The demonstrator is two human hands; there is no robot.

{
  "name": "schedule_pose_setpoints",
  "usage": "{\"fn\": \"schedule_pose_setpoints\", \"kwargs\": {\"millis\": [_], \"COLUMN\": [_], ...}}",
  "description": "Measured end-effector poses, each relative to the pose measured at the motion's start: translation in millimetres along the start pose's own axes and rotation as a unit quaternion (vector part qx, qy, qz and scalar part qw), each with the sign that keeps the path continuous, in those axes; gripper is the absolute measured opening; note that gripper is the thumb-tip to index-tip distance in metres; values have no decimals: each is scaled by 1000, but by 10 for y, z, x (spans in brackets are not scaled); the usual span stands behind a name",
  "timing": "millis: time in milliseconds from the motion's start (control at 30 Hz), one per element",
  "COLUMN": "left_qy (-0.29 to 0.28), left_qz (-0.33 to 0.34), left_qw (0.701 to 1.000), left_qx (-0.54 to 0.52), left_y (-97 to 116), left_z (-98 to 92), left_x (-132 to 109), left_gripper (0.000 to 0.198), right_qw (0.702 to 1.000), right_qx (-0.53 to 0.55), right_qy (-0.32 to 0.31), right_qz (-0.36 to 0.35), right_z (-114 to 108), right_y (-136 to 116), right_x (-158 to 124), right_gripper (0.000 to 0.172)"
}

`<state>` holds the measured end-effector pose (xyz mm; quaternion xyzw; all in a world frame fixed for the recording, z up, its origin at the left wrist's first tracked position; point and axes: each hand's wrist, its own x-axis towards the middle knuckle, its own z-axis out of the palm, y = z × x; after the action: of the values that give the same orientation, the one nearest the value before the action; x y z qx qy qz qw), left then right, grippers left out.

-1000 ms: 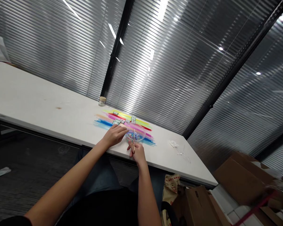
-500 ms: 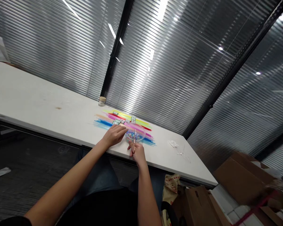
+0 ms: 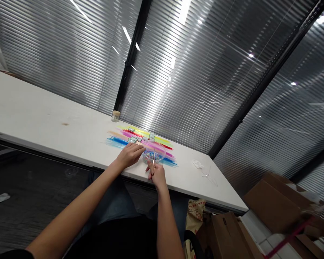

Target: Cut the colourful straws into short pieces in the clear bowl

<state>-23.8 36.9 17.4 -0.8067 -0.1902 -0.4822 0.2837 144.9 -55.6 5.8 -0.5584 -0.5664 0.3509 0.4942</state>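
My right hand [image 3: 158, 175] closed around metal scissors [image 3: 153, 162]; left hand [image 3: 130, 155] half-curled, contents unclear, nine o'clock of round transparent bowl [image 3: 165, 152].

A jar [image 3: 115, 118] with a tan lid [image 3: 116, 113] stands on the white tabletop [image 3: 40, 104], close to the shiny blinds [image 3: 78, 64]. A brown spot [image 3: 65, 124] is on the left part. A white scrap [image 3: 197, 164] lies toward the right end. Brown boxes [image 3: 272, 201] sit near a tan bag [image 3: 194, 213].
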Motion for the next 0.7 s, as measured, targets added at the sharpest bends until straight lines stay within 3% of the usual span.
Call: {"fn": "schedule_pose_setpoints", "kwargs": {"millis": [700], "left_qy": [0], "left_qz": [4], "left_qw": [1000], "left_qx": [-8], "left_y": [2], "left_z": [7], "left_x": [1], "left_gripper": [25], "right_qw": [999], "right_qx": [-12], "right_qy": [-35], "right_qz": [-7], "right_z": [-19], "right_y": [-57], "right_x": [-37], "right_gripper": [55]}}
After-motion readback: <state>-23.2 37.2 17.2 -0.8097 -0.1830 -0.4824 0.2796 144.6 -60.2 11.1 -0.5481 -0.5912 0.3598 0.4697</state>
